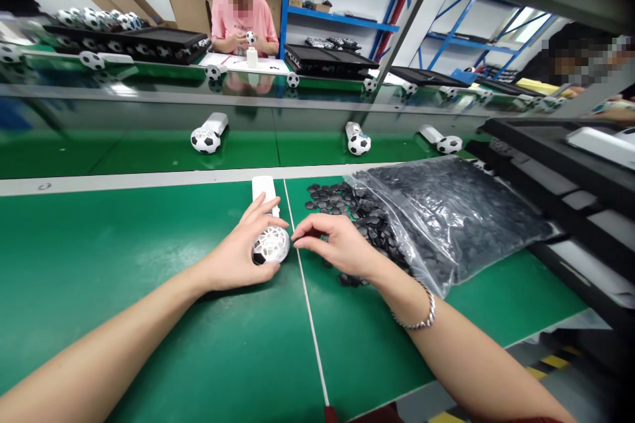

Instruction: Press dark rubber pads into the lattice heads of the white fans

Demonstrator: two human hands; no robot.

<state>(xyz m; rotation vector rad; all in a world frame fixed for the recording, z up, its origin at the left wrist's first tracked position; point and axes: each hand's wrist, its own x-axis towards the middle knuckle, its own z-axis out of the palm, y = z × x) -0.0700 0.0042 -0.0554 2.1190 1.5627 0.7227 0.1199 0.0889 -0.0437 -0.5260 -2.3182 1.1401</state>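
My left hand is wrapped round a white football-shaped head that rests on the green table. Pale openwork covers most of the ball's top, and a black patch shows at its lower left. A white flat body extends behind it, partly covered by my fingers. Just right of the ball, my right hand pinches a small black piece between thumb and fingertips. Beside and behind that hand lies a heap of black pentagon pieces, spilling from a clear plastic bag full of them.
Beyond the table's pale edge, a green conveyor carries several football-headed units. Stacked black trays stand at the right. Across the line, a person in a pink shirt holds a small football near a white bottle.
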